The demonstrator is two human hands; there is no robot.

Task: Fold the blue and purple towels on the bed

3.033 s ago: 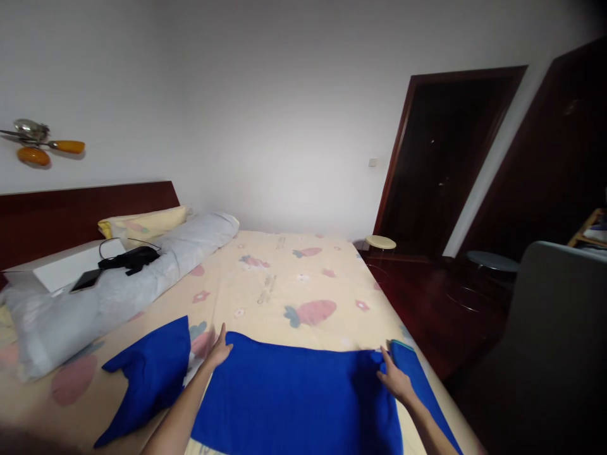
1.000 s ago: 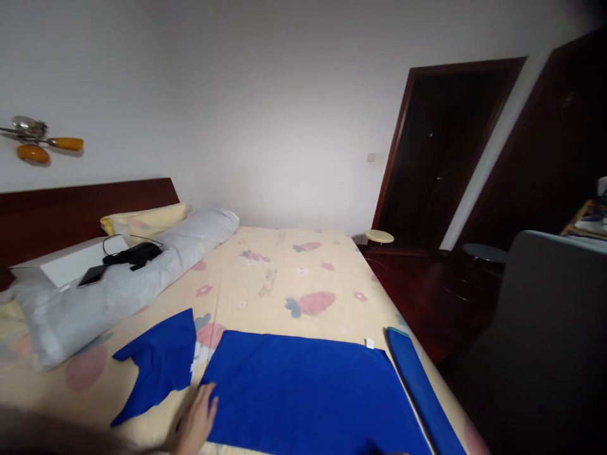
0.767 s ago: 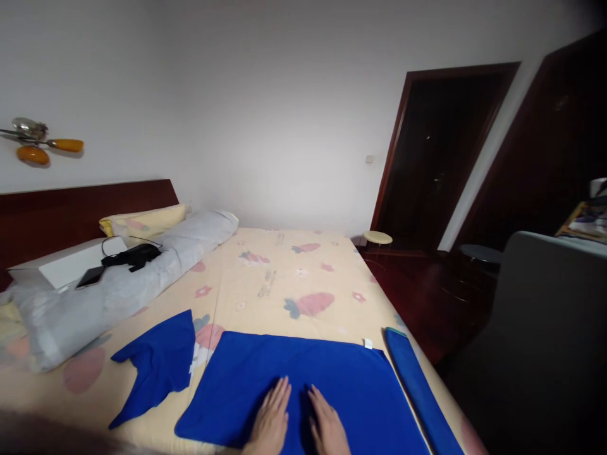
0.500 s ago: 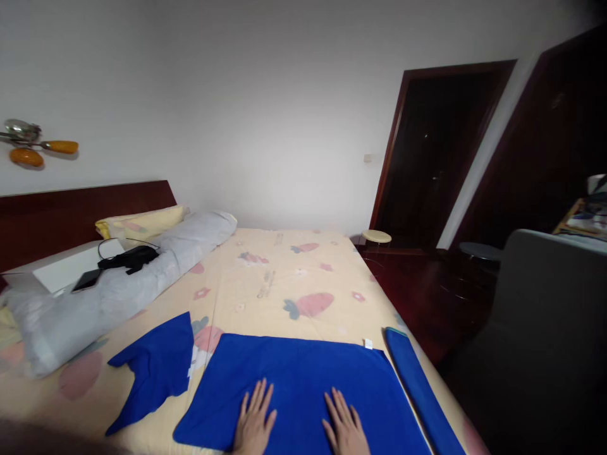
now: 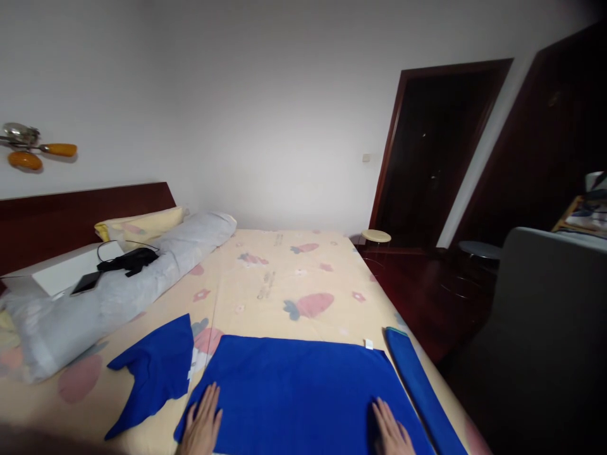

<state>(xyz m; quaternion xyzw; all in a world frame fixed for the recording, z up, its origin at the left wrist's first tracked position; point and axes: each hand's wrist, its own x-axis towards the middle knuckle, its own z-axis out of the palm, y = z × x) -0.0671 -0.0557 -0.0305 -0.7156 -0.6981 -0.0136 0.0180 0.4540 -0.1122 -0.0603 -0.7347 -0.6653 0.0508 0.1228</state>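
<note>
In the head view, your left hand (image 5: 202,423) lies palm down at the left edge of the blue cloth (image 5: 294,392), fingers straight. Your right hand (image 5: 392,430) is palm down towards the cloth's right side, fingers extended and close together. The two hands are well apart, and neither is clamped on anything. The cloth is spread nearly flat on the bed (image 5: 284,278), in front of you, with a white tag (image 5: 368,344) at its far edge. A crumpled blue piece (image 5: 159,373) lies to the left; a long blue strip (image 5: 420,385) lies just beside the cloth on the right.

Watch your pressure: if you press hard while sliding your hands, the cloth could bunch, or drag the sheet beneath it. A wide sweep of your right hand could push the strip towards the bed's edge, which is near it. A sweep to the left could catch the crumpled piece.

The cloth's near edge is mostly cut off at the bottom, as are both your wrists and the strip's near end. Your palms hide the cloth under them, so you cannot tell how firmly they press. Whether the strip is folded or rolled is unclear.
</note>
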